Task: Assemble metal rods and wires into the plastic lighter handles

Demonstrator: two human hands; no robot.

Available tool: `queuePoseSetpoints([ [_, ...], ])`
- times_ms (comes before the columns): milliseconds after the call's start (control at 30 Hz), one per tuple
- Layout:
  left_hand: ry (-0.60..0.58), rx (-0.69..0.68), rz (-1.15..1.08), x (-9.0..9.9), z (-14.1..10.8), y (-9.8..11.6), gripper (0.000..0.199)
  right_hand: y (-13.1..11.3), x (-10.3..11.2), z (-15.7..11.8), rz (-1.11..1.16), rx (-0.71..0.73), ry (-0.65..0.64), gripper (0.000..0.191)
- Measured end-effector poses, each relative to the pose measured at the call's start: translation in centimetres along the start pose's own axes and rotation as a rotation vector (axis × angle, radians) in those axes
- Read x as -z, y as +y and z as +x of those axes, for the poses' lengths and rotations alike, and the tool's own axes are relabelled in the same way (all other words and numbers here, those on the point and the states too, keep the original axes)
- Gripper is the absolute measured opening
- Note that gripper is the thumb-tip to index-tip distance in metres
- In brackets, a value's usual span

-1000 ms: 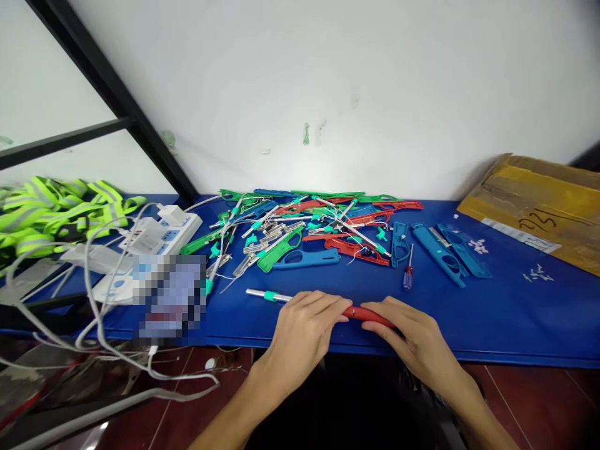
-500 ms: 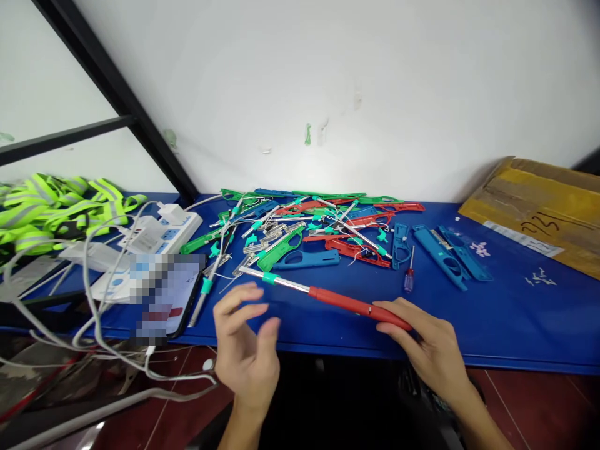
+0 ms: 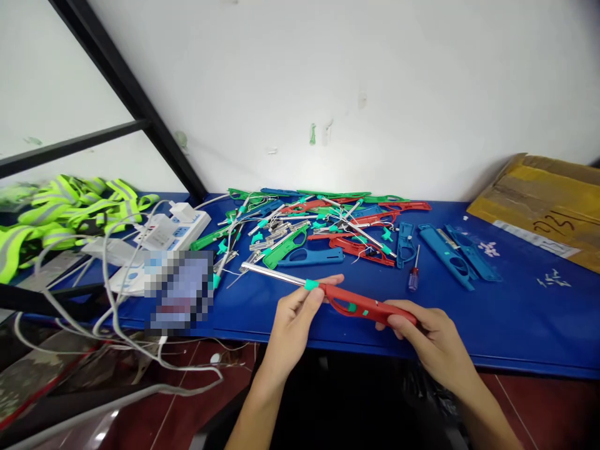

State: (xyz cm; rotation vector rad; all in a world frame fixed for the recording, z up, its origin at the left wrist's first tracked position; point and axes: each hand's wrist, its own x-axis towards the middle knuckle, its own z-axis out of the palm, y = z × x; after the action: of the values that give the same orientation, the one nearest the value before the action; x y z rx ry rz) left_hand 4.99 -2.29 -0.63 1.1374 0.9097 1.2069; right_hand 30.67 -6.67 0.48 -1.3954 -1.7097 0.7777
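Note:
Between my two hands is a red long-nosed lighter point(image 3: 363, 307) with a silver metal tube pointing left and a green collar where tube meets body. My left hand point(image 3: 294, 319) pinches it at that collar, thumb on the near side. At the other end my right hand point(image 3: 424, 325) grips the butt of the red body. The trigger loop faces toward me, with a green piece inside it. Beyond the hands lies a pile of lighter parts: a blue casing half point(image 3: 314, 256), a green casing half point(image 3: 285, 247), red halves, metal tubes and wires.
A small screwdriver point(image 3: 413, 275) lies right of the pile, near blue casings point(image 3: 445, 255). A taped cardboard box point(image 3: 548, 209) stands at the right. On the left are a power strip point(image 3: 194, 228) with white cables, a phone point(image 3: 185, 290) and neon reflective straps point(image 3: 70, 209).
My left hand has moved right and closed on the lighter at its collar. The green collar has slid along the tube to the red body, and the lighter has rolled, showing its trigger loop.

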Motion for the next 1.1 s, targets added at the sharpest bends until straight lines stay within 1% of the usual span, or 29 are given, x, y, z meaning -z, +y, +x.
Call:
queuePoseSetpoints([
  [67, -0.048, 0.019, -0.009, 0.1, 0.0, -0.1, 0.049, 0.1, 0.0, 0.0, 0.019, 0.004, -0.009, 0.038],
  [167, -0.025, 0.030, -0.037, 0.3, 0.2, -0.3, 0.048, 0.3, -0.1, -0.1, 0.026, 0.020, -0.035, 0.035],
  [300, 0.002, 0.026, 0.013, 0.3, 0.3, -0.2, 0.048, 0.4, -0.4, -0.1, -0.005, 0.044, -0.022, 0.032],
  [433, -0.063, 0.004, 0.009, 0.3, 0.1, 0.1, 0.050, 0.4, -0.7, 0.0, -0.030, 0.079, -0.035, 0.028],
  [467, -0.064, -0.011, -0.005, 0.4, 0.1, 0.1, 0.049, 0.4, -0.8, 0.0, -0.028, 0.080, -0.037, 0.028],
  [600, 0.041, -0.035, -0.106, 0.4, 0.0, -0.2, 0.052, 0.2, -0.6, 0.0, -0.023, 0.060, -0.055, 0.033],
  [633, 0.049, -0.024, -0.129, 0.4, 0.1, -0.3, 0.051, 0.2, -0.6, 0.1, -0.025, 0.057, -0.070, 0.034],
  [700, 0.026, 0.006, -0.153, 0.4, 0.3, -0.3, 0.049, 0.3, -0.5, 0.1, -0.034, 0.062, -0.080, 0.035],
  [833, -0.048, 0.035, -0.133, 0.3, 0.6, 0.1, 0.048, 0.7, -0.5, 0.2, -0.078, 0.109, -0.011, 0.028],
  [967, -0.104, 0.024, -0.112, 0.3, 0.7, 0.2, 0.049, 0.8, -0.8, 0.2, -0.131, 0.163, -0.010, 0.022],
  [1033, -0.129, 0.025, -0.120, 0.3, 0.6, 0.2, 0.053, 0.6, -1.1, 0.1, -0.162, 0.233, 0.047, 0.021],
  [1100, -0.139, 0.032, -0.081, 0.2, 0.4, 0.2, 0.057, 0.5, -1.5, 0.1, -0.199, 0.346, 0.125, 0.025],
])
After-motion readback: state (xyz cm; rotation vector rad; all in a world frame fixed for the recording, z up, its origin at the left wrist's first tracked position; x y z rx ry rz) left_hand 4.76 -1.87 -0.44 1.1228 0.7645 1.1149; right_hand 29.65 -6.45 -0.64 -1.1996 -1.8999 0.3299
